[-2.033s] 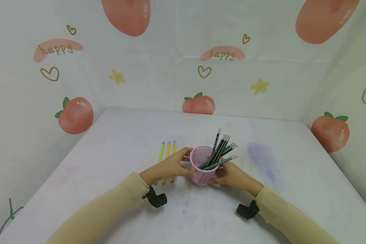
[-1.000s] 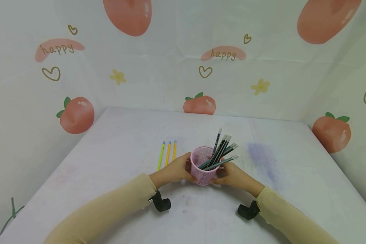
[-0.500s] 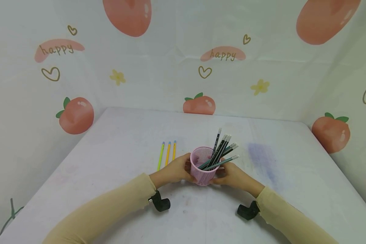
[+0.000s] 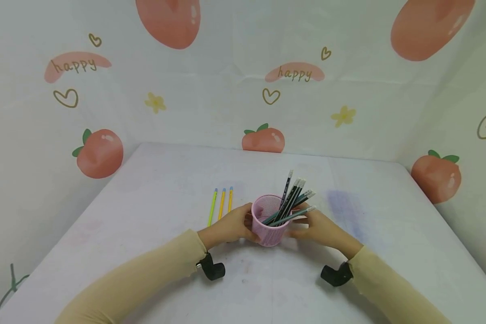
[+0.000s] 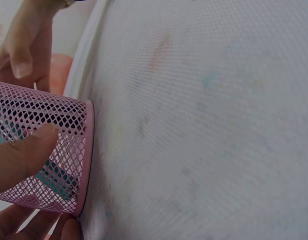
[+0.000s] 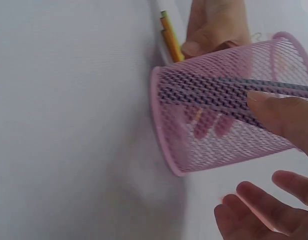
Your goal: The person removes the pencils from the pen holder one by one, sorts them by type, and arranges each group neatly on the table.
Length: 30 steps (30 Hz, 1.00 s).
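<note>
A pink mesh pencil cup (image 4: 269, 235) stands upright on the white table, holding several dark pencils (image 4: 292, 200) with white erasers that lean right. My left hand (image 4: 231, 225) grips its left side; in the left wrist view the thumb (image 5: 31, 152) lies on the mesh and the fingers curl round behind. On the cup's right, my right hand (image 4: 321, 228) has its fingers spread. The right wrist view shows those fingers (image 6: 264, 210) apart from the mesh, with the thumb overlapping the cup (image 6: 169, 150).
Left of the cup lie a lime-green pencil (image 4: 213, 208) and two orange-yellow pencils (image 4: 222, 206), side by side, their near ends partly hidden by my left hand and arm. A white backdrop (image 4: 210, 121) with printed fruit rises behind the table (image 4: 178, 175).
My left hand has closed in on the cup's left side since two seconds ago. My right hand has just loosened from the cup and shifted slightly right. The cup has stayed in place.
</note>
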{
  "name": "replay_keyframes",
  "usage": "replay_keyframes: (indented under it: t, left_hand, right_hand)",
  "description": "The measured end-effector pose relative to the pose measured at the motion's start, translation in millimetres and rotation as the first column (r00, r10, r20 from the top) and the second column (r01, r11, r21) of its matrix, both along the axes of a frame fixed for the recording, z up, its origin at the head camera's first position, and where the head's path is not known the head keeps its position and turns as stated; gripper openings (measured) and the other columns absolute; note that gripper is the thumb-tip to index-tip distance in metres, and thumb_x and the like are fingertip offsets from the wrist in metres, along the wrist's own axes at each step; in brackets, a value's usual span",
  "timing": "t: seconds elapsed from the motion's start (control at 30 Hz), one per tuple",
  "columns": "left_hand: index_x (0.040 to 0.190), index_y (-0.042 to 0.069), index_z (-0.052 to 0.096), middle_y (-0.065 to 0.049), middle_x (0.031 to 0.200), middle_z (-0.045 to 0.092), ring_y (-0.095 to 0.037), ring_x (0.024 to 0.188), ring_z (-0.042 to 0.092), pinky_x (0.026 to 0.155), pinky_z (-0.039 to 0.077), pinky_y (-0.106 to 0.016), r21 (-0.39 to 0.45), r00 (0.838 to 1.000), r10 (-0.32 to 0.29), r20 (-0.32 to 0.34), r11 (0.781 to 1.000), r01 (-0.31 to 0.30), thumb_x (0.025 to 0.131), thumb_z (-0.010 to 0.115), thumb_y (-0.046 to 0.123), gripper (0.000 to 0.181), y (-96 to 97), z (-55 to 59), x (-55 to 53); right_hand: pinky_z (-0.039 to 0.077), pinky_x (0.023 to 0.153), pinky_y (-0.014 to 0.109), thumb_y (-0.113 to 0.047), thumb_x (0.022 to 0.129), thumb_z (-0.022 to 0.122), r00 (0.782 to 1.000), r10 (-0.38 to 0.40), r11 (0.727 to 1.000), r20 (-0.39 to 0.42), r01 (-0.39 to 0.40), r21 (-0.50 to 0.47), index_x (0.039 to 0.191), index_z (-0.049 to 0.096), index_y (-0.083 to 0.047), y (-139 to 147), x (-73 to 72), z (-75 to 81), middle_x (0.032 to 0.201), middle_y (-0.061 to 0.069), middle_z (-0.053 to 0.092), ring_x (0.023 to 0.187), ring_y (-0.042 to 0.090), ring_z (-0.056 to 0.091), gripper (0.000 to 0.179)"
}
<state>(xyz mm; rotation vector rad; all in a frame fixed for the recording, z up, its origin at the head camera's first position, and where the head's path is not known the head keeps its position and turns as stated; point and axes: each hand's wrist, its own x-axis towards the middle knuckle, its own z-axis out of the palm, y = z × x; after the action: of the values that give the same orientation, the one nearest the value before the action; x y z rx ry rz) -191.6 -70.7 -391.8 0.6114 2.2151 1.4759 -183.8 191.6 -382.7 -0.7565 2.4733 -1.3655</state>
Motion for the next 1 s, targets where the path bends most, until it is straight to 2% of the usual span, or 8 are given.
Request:
replay_keyframes:
  t: [0.1,0.27,0.37,0.5,0.57,0.63,0.87,1.0]
  left_hand:
    - [0.131,0.001,0.048,-0.015,0.130,0.058,-0.030,0.120,0.058,0.103,0.049,-0.039,0.004,1.000,0.005,0.004,1.000,-0.005,0.067,0.082,-0.005,0.072,-0.4,-0.2,0.2]
    - [0.131,0.001,0.048,-0.014,0.130,0.058,-0.030,0.121,0.057,0.104,0.048,-0.040,-0.001,1.000,0.011,0.007,1.000,-0.011,0.067,0.082,-0.005,0.072,-0.6,0.6,0.1]
    - [0.131,0.001,0.048,-0.014,0.130,0.058,-0.030,0.121,0.056,0.105,0.047,-0.039,-0.004,1.000,0.008,0.004,1.000,-0.008,0.067,0.082,-0.005,0.072,-0.7,-0.4,-0.9]
    - [0.132,0.001,0.047,-0.014,0.131,0.057,-0.030,0.122,0.056,0.105,0.047,-0.039,-0.003,1.000,0.002,0.002,1.000,-0.002,0.067,0.082,-0.005,0.073,-0.7,-2.3,-2.1]
    - [0.132,0.002,0.047,-0.014,0.132,0.057,-0.030,0.122,0.056,0.106,0.047,-0.040,-0.006,1.000,0.002,0.002,1.000,-0.002,0.067,0.082,-0.005,0.074,-0.8,-2.9,-2.6]
    - [0.133,0.002,0.047,-0.014,0.132,0.057,-0.030,0.123,0.056,0.106,0.046,-0.040,-0.010,1.000,0.003,0.006,1.000,-0.003,0.068,0.082,-0.005,0.074,-0.6,-2.3,-2.3]
    - [0.133,0.002,0.047,-0.013,0.133,0.056,-0.030,0.123,0.055,0.106,0.046,-0.040,-0.021,1.000,0.005,0.006,1.000,-0.005,0.068,0.082,-0.004,0.075,0.3,-0.6,-1.3]
    - [0.133,0.002,0.047,-0.014,0.133,0.057,-0.030,0.124,0.055,0.106,0.046,-0.040,-0.016,1.000,0.004,0.010,1.000,-0.004,0.068,0.081,-0.006,0.074,0.3,-0.2,-0.9]
  right_hand:
    - [0.051,0.097,0.047,-0.010,0.081,0.077,1.000,-0.018,1.000,-0.003,0.018,-0.005,0.121,0.047,0.008,3.8,0.1,7.0,0.124,0.025,0.056,0.114,0.041,0.060,0.054]
    - [0.049,0.098,0.053,-0.011,0.083,0.076,0.998,-0.063,0.998,0.000,0.063,-0.010,0.125,0.044,0.005,10.2,3.0,21.5,0.125,0.024,0.054,0.115,0.042,0.058,0.055]
    - [0.051,0.099,0.045,-0.012,0.083,0.076,0.997,-0.067,0.998,-0.030,0.066,-0.020,0.129,0.042,0.000,13.6,4.0,29.5,0.128,0.020,0.053,0.117,0.040,0.056,0.059]
    - [0.051,0.096,0.025,-0.008,0.083,0.075,0.995,-0.048,0.997,-0.086,0.043,-0.063,0.136,0.038,-0.004,18.5,5.7,37.4,0.132,0.016,0.050,0.118,0.017,0.058,0.065]
    - [0.050,0.095,0.021,-0.005,0.083,0.074,0.994,-0.042,0.995,-0.097,0.033,-0.091,0.139,0.037,-0.003,20.9,7.7,40.2,0.132,0.019,0.049,0.116,0.004,0.056,0.068]
    - [0.049,0.094,0.016,-0.004,0.083,0.074,0.993,-0.039,0.993,-0.110,0.026,-0.115,0.142,0.036,-0.002,22.9,9.5,41.3,0.131,0.020,0.049,0.114,-0.004,0.055,0.070]
    - [0.052,0.093,0.018,0.002,0.082,0.073,0.992,-0.054,0.977,-0.117,0.029,-0.210,0.141,0.037,0.003,26.3,16.5,38.4,0.122,0.018,0.053,0.113,0.010,0.061,0.069]
    - [0.055,0.088,0.020,0.006,0.081,0.071,0.990,-0.083,0.968,-0.117,0.053,-0.245,0.132,0.039,0.009,24.8,22.2,33.9,0.117,0.009,0.059,0.104,0.002,0.063,0.060]
